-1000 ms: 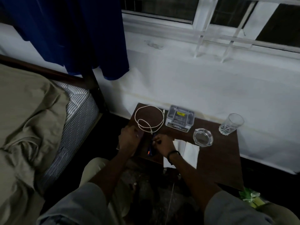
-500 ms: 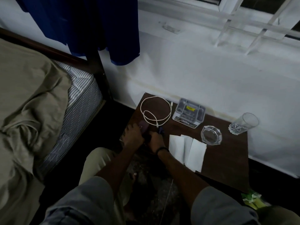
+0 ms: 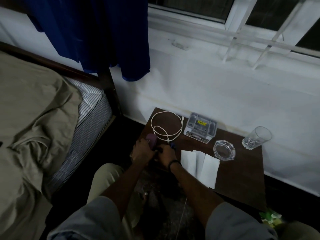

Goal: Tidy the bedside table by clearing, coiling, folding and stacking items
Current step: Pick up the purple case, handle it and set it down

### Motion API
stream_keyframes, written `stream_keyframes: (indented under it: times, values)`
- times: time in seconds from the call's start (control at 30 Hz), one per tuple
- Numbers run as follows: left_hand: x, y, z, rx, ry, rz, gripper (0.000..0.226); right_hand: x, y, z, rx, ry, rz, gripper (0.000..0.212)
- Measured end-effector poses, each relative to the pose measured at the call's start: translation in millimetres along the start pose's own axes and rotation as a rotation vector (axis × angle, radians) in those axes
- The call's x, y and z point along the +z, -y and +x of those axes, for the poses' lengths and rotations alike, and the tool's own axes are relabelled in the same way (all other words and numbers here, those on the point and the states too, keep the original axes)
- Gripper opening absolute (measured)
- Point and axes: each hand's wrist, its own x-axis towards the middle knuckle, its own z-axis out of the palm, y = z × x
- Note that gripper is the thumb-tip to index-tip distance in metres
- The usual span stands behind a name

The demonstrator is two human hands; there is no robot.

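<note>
The dark wooden bedside table (image 3: 242,177) stands against the white wall. On its left front corner my two hands meet. My left hand (image 3: 142,152) grips a rounded purple object (image 3: 152,138). Against it, my right hand (image 3: 164,154), with a black wristband, curls its fingers round a small dark blue item (image 3: 173,145) that is mostly hidden. Just behind the hands lies a white cable (image 3: 167,126) in a loose loop. White folded paper sheets (image 3: 199,166) lie to the right of my right wrist.
A clear plastic box (image 3: 200,128) with a yellow label sits at the back. Right of it are a glass ashtray (image 3: 224,150) and a drinking glass (image 3: 257,137). A bed (image 3: 43,118) lies at left under a hanging blue cloth (image 3: 103,37). Something green (image 3: 270,218) lies on the floor.
My hands have drawn together at the table's left front corner, and the purple object now shows in my left hand. My right forearm has moved off the white paper.
</note>
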Motion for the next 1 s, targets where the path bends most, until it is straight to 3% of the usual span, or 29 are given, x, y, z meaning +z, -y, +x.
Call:
stream_keyframes:
  times: [0.2, 0.3, 0.5, 0.63, 0.77, 1.0]
  values:
    - [-14.2, -16.3, -13.2, 0.053, 0.031, -0.104, 0.068, -12.7, -9.9, -12.4, 0.118, -0.028, 0.475, 0.009]
    - [-13.6, -22.7, -10.7, 0.101, 0.083, -0.104, 0.074, -31.6, -2.0, -34.9, 0.143, 0.01, 0.618, 0.021]
    - [-20.4, -50.2, -27.4, 0.171, 0.23, -0.276, 0.056, -60.5, -16.3, -58.7, 0.2, 0.169, 0.966, 0.029]
    - [-10.8, -64.6, -31.4, 0.156, 0.329, -0.436, 0.058, -76.8, -34.7, -75.0, 0.198, 0.168, 1.026, 0.028]
    - [-9.4, -86.7, -47.4, 0.118, 0.448, -0.53, 0.039, -89.7, -51.8, -83.7, 0.184, 0.102, 1.039, 0.027]
    - [1.2, -113.6, -65.7, 0.114, 0.576, -0.633, 0.033, -114.2, -66.5, -99.6, 0.168, 0.035, 1.074, 0.037]
